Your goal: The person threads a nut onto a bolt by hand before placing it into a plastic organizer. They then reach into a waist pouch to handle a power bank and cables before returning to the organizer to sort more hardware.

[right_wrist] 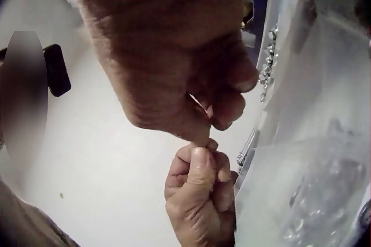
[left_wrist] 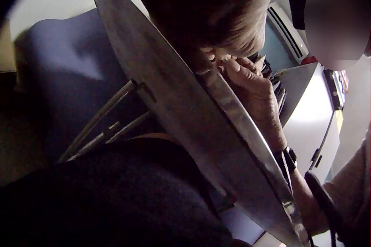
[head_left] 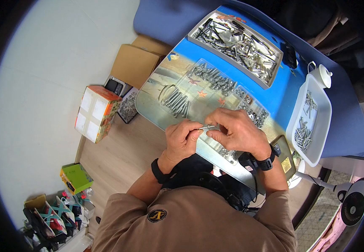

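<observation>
In the head view a small silver bolt (head_left: 207,127) lies between both hands, over the table's near edge. My left hand (head_left: 181,140) pinches one end of it between thumb and forefinger. The right hand (head_left: 241,131) has its thumb and curled fingers at the other end. Seen from the right wrist, the left thumb (right_wrist: 200,157) presses on the forefinger just below the right fingertips, and the bolt itself is mostly hidden. On the table, a row of long bolts (head_left: 177,102) lies beyond the left hand, and a clear compartment box (head_left: 252,101) of small hardware sits beyond the right.
A shallow tray (head_left: 270,83) heaped with mixed screws stands at the back. At the right is a white bin (head_left: 325,126) with loose bolts, beside a white lidded pot (head_left: 323,76). Cardboard boxes (head_left: 133,63) stand left of the table, and a fan (head_left: 355,206) is at the lower right.
</observation>
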`<action>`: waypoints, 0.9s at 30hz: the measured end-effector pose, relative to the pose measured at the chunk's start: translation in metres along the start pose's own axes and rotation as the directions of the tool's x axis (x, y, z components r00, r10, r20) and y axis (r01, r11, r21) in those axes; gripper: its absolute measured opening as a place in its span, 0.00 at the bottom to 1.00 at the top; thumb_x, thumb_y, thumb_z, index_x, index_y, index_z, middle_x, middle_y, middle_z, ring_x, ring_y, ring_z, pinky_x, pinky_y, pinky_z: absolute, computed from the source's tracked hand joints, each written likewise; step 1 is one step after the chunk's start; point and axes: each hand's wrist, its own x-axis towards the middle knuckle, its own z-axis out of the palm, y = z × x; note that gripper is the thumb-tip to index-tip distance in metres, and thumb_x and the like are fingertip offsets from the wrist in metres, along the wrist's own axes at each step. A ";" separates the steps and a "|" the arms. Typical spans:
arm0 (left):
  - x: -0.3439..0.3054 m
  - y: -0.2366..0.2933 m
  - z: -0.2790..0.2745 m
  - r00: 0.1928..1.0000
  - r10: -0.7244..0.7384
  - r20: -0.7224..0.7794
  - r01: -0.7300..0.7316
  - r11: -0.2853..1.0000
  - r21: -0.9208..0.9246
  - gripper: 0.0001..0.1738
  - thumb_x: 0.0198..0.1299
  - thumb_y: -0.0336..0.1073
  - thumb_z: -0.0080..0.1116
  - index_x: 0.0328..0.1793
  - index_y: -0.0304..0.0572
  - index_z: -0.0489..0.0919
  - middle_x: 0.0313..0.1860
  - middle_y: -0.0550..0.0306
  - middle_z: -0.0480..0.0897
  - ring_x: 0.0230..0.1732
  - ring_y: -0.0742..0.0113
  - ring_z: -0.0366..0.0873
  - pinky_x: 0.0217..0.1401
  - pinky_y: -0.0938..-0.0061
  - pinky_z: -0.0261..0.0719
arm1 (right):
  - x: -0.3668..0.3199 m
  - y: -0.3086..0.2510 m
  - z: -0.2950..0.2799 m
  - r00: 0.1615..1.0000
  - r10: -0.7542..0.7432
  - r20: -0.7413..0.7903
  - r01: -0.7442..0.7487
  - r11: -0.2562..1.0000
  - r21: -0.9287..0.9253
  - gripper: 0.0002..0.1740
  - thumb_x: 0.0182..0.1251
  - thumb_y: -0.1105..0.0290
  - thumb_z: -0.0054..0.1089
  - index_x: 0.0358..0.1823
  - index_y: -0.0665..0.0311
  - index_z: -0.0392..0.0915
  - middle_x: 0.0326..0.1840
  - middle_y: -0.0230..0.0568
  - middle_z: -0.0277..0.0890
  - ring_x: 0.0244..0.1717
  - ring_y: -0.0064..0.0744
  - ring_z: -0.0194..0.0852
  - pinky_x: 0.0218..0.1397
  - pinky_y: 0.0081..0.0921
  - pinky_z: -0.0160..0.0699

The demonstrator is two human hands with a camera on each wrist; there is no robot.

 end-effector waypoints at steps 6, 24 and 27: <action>-0.002 -0.002 0.000 1.000 0.009 0.005 -0.009 1.000 0.005 0.09 0.66 0.36 0.65 0.42 0.38 0.80 0.26 0.55 0.81 0.19 0.66 0.75 0.23 0.73 0.70 | 0.000 0.012 0.010 0.986 -0.163 -0.044 0.161 0.986 -0.042 0.08 0.65 0.68 0.67 0.36 0.66 0.81 0.29 0.45 0.78 0.27 0.52 0.78 0.31 0.39 0.76; -0.001 0.000 -0.001 0.999 -0.002 0.032 0.001 1.000 0.017 0.07 0.65 0.34 0.64 0.41 0.40 0.79 0.24 0.54 0.79 0.20 0.60 0.77 0.22 0.70 0.71 | -0.001 0.015 0.008 0.994 -0.078 0.080 0.092 0.980 -0.179 0.09 0.67 0.66 0.67 0.40 0.64 0.81 0.27 0.45 0.77 0.26 0.51 0.77 0.31 0.39 0.75; -0.002 -0.003 0.001 1.000 0.025 -0.007 -0.025 1.000 -0.001 0.09 0.66 0.36 0.65 0.41 0.38 0.80 0.25 0.55 0.80 0.19 0.65 0.74 0.22 0.73 0.69 | -0.001 0.004 0.002 0.997 -0.077 -0.010 0.076 0.995 -0.065 0.09 0.67 0.66 0.67 0.40 0.64 0.81 0.27 0.46 0.77 0.26 0.50 0.77 0.31 0.39 0.74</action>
